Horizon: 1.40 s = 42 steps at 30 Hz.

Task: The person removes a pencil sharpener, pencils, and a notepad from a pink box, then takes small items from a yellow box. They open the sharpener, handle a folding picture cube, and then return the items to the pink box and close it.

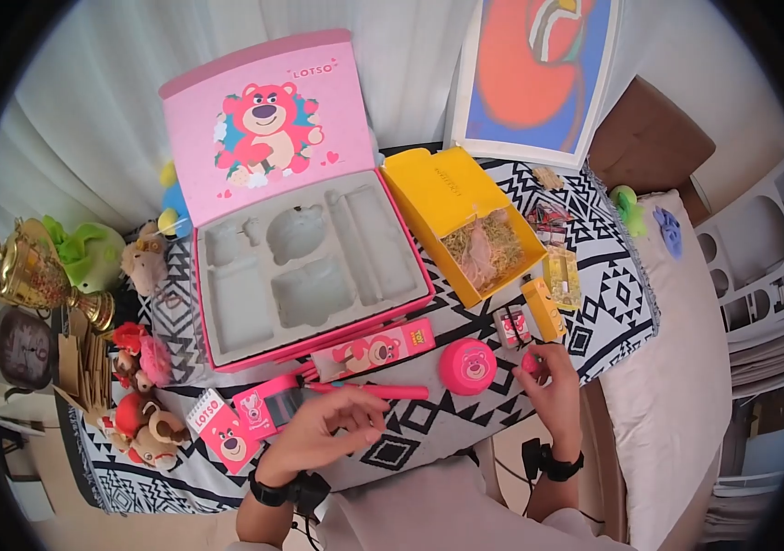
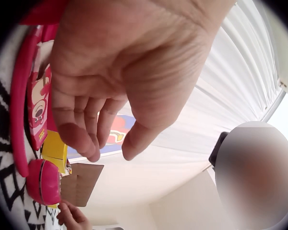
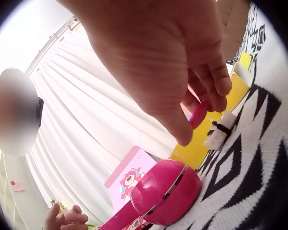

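Observation:
My right hand point(image 1: 553, 386) pinches a small rounded pink piece point(image 3: 199, 115) between thumb and fingers, above the cloth. Its exact kind I cannot tell. Just left of that hand sits a round pink case point(image 1: 467, 367) with a bear's face on top and a dark seam round its side. A small bear-print item with a black band point(image 1: 511, 326) lies beyond the fingertips. My left hand point(image 1: 332, 427) hovers with loosely bent fingers and nothing in its grasp. Near it lie a long pink stick point(image 1: 392, 392) and a bear-print box point(image 1: 374, 351).
Behind stands an open pink gift box point(image 1: 314, 275) with a grey moulded insert. To its right are a yellow box point(image 1: 465, 225) of shredded filler and a small yellow carton point(image 1: 543, 310). A notepad point(image 1: 222, 432), a pink-framed box point(image 1: 268, 407) and plush toys point(image 1: 149, 432) lie at left.

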Each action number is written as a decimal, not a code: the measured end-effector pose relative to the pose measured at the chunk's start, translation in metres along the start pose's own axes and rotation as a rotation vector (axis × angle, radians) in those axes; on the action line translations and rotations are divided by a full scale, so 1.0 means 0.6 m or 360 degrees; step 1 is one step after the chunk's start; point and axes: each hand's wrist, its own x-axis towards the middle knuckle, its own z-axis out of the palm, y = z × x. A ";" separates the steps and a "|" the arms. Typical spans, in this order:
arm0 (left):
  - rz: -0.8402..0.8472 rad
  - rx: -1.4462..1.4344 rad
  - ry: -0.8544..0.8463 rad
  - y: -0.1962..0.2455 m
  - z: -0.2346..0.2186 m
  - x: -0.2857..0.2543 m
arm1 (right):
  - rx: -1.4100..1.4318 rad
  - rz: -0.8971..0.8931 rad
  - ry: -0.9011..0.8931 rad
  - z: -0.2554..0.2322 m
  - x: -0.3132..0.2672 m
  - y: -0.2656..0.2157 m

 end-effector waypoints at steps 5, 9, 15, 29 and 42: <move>-0.0099 0.0174 -0.0171 -0.018 0.007 0.006 | 0.0197 0.0087 -0.0508 0.001 -0.020 -0.018; -0.0189 0.0202 -0.0260 -0.020 0.004 0.007 | 0.0127 -0.0195 -0.0428 0.021 -0.013 -0.004; -0.0068 0.0189 -0.0186 -0.031 0.000 0.005 | -0.0118 -0.0348 -0.0211 0.033 -0.006 0.006; 0.0607 0.0877 0.0610 0.045 0.001 -0.084 | 0.0395 -0.0937 -0.0249 0.075 0.054 -0.166; 0.0252 0.1947 0.1164 -0.023 -0.054 -0.137 | 0.0259 -0.1428 -0.1114 0.263 0.007 -0.284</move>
